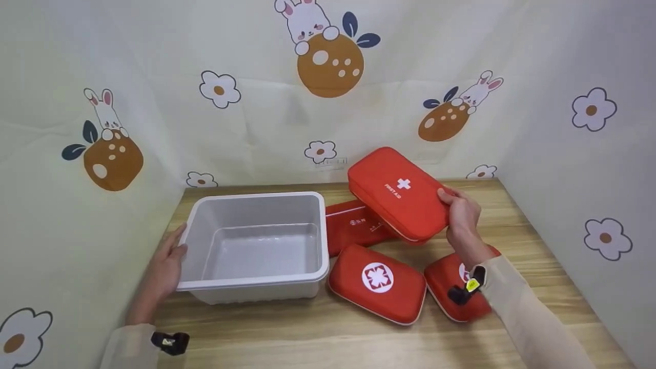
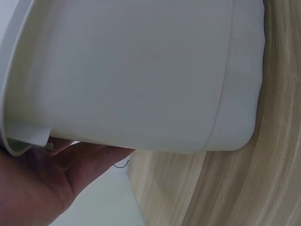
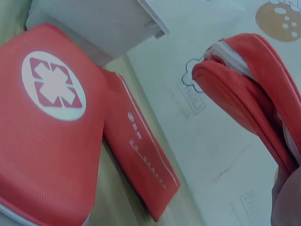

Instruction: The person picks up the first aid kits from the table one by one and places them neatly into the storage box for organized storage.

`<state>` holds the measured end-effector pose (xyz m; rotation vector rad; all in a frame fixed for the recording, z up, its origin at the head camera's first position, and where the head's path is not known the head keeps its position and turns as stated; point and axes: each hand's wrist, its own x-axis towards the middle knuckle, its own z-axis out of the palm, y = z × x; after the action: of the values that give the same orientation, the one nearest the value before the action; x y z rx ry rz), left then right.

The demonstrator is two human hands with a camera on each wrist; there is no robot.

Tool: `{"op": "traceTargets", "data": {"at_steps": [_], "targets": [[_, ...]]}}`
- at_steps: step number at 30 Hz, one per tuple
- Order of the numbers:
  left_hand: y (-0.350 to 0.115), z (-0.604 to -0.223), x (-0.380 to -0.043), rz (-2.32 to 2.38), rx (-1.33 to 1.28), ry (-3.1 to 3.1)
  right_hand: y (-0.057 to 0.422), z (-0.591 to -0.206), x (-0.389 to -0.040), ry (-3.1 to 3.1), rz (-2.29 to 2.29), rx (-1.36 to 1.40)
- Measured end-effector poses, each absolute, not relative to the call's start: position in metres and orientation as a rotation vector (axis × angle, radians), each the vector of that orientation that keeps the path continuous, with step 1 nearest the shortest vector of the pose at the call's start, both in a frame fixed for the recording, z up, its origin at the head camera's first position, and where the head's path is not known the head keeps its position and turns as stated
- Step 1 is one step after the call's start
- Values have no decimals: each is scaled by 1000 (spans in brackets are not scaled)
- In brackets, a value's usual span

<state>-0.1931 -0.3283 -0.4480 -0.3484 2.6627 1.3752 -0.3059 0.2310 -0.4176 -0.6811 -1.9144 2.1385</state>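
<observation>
My right hand (image 1: pixel 464 218) grips a red first aid case (image 1: pixel 384 177) by its right edge, thumb on top. The case is tilted and raised above the table, its white cross and lettering facing up. In the right wrist view, its zipped side (image 3: pixel 235 77) shows at the right. My left hand (image 1: pixel 165 269) holds the left rim of a light grey plastic bin (image 1: pixel 256 281), its fingers lying along the outer wall (image 2: pixel 131 80) in the left wrist view. Nothing lies inside the bin.
A red case with a round white emblem (image 1: pixel 353 287) lies right of the bin. Another red case (image 1: pixel 446 279) sits partly under my right forearm. Behind them is a flat red pouch (image 1: pixel 343 230), partly covered by the raised case. Patterned cloth walls (image 1: pixel 246 138) enclose the wooden table (image 1: pixel 266 338).
</observation>
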Motion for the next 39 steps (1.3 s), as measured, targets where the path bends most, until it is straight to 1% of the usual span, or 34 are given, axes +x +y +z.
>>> {"op": "traceTargets", "data": {"at_steps": [8, 19, 27, 33, 39], "targets": [[-327, -447, -192, 1405, -374, 2636, 205, -409, -307, -1909, 2307, -514], [-328, -448, -192, 1385, -352, 2696, 170, -399, -307, -2008, 2422, -275], [-328, -449, -193, 1382, -355, 2699, 137, -389, -305, -2138, 2466, -116], [-328, -448, -193, 1370, -345, 2706, 111, -387, -303, -2187, 2499, 22], [-328, -449, -193, 1383, -335, 2708, 89, -387, -301, -2229, 2538, 99]]}}
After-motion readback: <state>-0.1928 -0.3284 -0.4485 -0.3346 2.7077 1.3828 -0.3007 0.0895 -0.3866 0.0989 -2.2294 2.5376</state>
